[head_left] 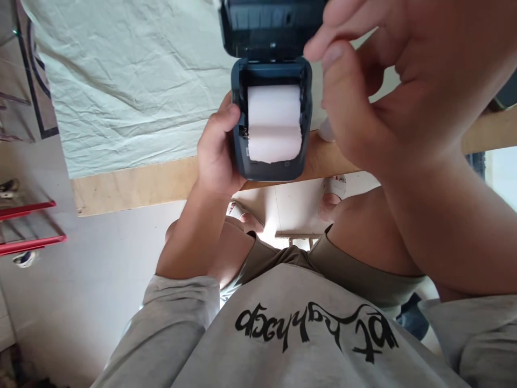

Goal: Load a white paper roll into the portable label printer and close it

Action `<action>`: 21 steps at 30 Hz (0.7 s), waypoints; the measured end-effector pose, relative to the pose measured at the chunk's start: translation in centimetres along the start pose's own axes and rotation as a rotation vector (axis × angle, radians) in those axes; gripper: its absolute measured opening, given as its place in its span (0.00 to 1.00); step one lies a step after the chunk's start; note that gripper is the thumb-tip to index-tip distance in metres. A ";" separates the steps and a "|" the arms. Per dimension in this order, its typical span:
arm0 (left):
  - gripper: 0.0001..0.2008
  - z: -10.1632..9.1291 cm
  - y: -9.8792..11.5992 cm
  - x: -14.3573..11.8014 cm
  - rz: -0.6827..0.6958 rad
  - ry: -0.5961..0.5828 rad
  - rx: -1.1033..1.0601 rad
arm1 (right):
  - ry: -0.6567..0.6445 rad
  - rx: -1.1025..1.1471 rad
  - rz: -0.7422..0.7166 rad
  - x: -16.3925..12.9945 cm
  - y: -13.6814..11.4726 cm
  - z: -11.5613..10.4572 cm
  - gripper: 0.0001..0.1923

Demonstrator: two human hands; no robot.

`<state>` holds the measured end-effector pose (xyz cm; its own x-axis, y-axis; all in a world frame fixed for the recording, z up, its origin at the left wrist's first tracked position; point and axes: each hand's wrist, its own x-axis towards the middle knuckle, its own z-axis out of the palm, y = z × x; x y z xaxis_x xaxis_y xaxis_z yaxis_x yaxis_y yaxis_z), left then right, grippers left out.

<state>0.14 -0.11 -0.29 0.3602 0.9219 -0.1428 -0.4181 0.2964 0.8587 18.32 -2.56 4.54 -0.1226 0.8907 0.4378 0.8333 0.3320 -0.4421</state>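
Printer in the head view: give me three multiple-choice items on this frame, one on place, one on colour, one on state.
1. Where does the left hand hold the printer?
A. by its left side
B. by the raised lid
C. not at all

2. What colour is the paper roll?
A. yellow
B. white
C. blue

3. How is the printer's lid?
A. shut
C. taken off and lying on the floor
B. swung open

Answers:
1 A: the fingers wrap the left side of the body, thumb on its front edge.
2 B: the roll in the bay is plain white.
3 B: the lid stands up behind the bay and the roll lies bare.

The right hand hangs beside the printer, holding nothing.
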 end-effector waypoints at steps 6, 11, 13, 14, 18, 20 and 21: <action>0.13 0.4 -0.2 -0.2 0.013 0.033 0.172 | -0.271 -0.349 0.119 1.2 -1.6 0.8 0.20; 0.19 -0.3 -0.2 -0.2 -0.113 0.086 0.144 | -0.466 -0.476 0.078 2.2 -2.8 0.6 0.13; 0.20 -0.3 -0.2 -0.2 -0.141 0.111 0.096 | -0.457 -0.458 0.012 2.3 -2.3 0.7 0.12; 0.19 -0.2 -0.3 -0.2 -0.136 0.129 0.069 | -0.442 -0.450 -0.017 2.3 -2.0 0.7 0.12; 0.16 0.6 -0.4 -0.2 -0.072 0.165 -0.001 | -0.514 -0.445 0.016 2.3 -1.5 0.7 0.22; 0.16 0.8 -0.3 -0.2 -0.045 0.150 -0.004 | -0.506 -0.399 0.034 1.9 -1.4 0.1 0.25; 0.15 0.8 -0.3 -0.2 -0.036 0.136 0.002 | -0.453 -0.321 0.030 1.7 -1.1 -0.3 0.25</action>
<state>0.84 -0.56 -0.13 0.2588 0.9360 -0.2385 -0.4050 0.3293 0.8529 17.32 -1.53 5.96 -0.2564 0.9664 0.0169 0.9538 0.2558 -0.1574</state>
